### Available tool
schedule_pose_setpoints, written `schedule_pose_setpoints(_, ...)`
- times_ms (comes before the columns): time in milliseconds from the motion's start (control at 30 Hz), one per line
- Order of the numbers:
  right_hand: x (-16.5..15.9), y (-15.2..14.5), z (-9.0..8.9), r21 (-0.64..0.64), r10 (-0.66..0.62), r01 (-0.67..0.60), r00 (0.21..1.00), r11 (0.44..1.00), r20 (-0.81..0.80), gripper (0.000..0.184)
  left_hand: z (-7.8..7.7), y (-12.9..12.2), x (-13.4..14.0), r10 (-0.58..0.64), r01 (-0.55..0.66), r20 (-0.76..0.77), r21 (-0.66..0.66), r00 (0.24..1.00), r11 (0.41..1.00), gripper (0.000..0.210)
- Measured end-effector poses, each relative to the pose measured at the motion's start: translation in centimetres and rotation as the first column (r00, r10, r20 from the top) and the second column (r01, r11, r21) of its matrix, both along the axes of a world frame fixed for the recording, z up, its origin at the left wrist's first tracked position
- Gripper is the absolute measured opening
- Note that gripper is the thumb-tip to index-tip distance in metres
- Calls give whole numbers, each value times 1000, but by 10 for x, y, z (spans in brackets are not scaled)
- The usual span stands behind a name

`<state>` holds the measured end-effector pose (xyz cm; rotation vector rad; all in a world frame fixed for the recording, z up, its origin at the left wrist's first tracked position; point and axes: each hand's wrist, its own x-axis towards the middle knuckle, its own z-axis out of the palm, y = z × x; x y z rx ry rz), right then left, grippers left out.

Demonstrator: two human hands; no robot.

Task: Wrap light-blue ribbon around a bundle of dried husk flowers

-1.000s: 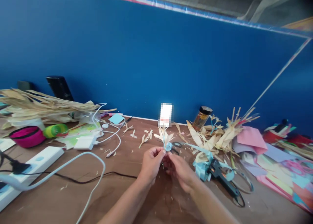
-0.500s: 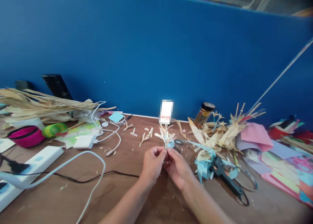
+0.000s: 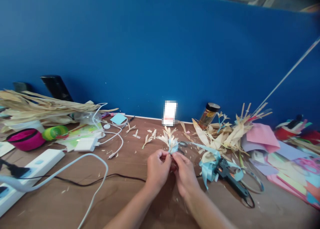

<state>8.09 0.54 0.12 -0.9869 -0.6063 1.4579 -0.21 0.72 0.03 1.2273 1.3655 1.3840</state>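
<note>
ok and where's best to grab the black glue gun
Probably by the handle, coming from the near right: the glue gun lies slantwise, that long, straight end pointing rightward and toward the person, while blue ribbon crowds its other end.

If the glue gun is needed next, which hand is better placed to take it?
Probably the right hand: the glue gun lies on that side, farther from the left hand. Both hands hold the flower.

The one head-worn view looks forward and down, close over left hand (image 3: 158,168) and right hand (image 3: 186,173), across the tabletop (image 3: 117,196) to a blue partition (image 3: 140,52); its dark upper-right corner reads poorly.
</note>
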Motion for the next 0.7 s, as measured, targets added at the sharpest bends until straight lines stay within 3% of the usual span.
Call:
schedule_pose_setpoints(133,-1,-2,-7,92,-60,40,974,995,216,19,-3,-1,-1,77,-52,-223,117,972,992,15)
schedule_pose_setpoints(333,4,0,-18,211,-146,44,856,976,497,23,-7,0,-2,109,-53,-302,186,947,981,15)
schedule_pose_setpoints(533,8,-1,-8,311,-195,-27,728,950,658,18,-6,2,-4,107,-36,-350,203,930,979,14)
schedule_pose_setpoints(700,7,-3,-1,364,-224,-52,705,930,673,14,-6,2,-5,85,-17,-345,196,935,981,15)
